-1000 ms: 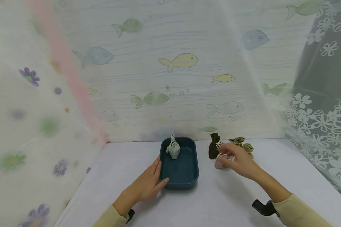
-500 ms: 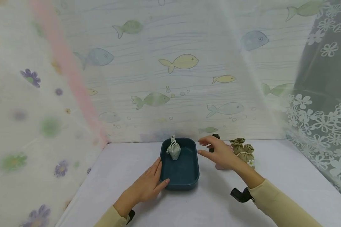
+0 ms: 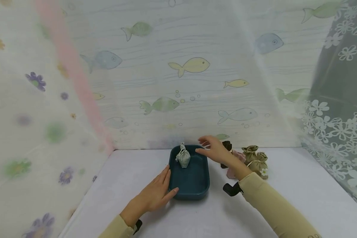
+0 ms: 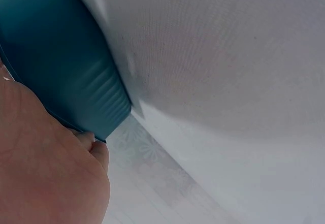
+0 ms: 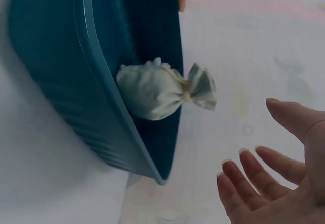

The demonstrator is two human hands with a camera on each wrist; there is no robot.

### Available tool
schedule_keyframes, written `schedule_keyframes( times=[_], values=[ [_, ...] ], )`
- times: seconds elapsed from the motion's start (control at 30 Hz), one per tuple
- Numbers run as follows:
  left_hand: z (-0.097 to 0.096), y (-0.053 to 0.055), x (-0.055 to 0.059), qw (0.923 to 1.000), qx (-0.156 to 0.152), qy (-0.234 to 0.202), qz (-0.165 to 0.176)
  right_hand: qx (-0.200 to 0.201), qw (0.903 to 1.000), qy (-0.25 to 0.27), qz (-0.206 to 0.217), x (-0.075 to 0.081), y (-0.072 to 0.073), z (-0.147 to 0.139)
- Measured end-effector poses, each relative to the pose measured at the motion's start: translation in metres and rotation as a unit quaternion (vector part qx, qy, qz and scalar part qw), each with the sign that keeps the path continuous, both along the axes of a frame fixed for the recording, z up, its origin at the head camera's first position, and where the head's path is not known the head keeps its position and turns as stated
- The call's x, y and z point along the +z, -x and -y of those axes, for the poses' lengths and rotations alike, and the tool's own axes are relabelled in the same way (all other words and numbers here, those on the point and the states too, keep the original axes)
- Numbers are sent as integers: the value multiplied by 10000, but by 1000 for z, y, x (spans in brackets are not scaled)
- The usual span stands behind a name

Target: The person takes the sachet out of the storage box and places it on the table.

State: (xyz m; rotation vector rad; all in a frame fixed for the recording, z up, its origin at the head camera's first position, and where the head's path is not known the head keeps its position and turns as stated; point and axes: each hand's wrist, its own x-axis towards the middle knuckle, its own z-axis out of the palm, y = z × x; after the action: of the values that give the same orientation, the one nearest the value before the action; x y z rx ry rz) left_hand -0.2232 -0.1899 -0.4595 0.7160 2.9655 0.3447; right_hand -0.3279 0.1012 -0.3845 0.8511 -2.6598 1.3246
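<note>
A deep teal rectangular dish (image 3: 193,180) stands on the white table. Inside it, toward the far left corner, sits a pale green drawstring pouch (image 3: 183,158), its gathered neck upward. My left hand (image 3: 151,193) rests along the dish's left side, fingers straight and thumb by the near rim; the left wrist view shows that hand (image 4: 48,168) against the dish wall (image 4: 61,46). My right hand (image 3: 215,150) hovers over the far right corner of the dish with nothing in it. In the right wrist view its fingers (image 5: 254,178) are spread, apart from the pouch (image 5: 152,92).
Right of the dish stand a dark brown pouch (image 3: 227,144), a pink pouch (image 3: 231,174) partly behind the right forearm, and khaki pouches (image 3: 258,162), one with a white flower. A fish-printed curtain (image 3: 166,82) hangs along the table's back edge.
My right hand has moved left, from over the pink pouch to above the dish's far right corner. The pouches stay put, and my left hand keeps its place on the dish.
</note>
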Motion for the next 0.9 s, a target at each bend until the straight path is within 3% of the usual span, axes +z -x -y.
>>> schedule_keyframes(
  times=[0.37,0.57,0.9],
  values=[
    [-1,0,6,10000,-48,32,1,-103,9920,248,1232,-17,26,26],
    [-1,-2,8,9999,-86,-46,-85,-113,9885,200,1492,-24,32,43],
    [-1,-4,8,9999,-110,-76,-7,-131,9889,-86,1478,-37,34,64]
  ],
)
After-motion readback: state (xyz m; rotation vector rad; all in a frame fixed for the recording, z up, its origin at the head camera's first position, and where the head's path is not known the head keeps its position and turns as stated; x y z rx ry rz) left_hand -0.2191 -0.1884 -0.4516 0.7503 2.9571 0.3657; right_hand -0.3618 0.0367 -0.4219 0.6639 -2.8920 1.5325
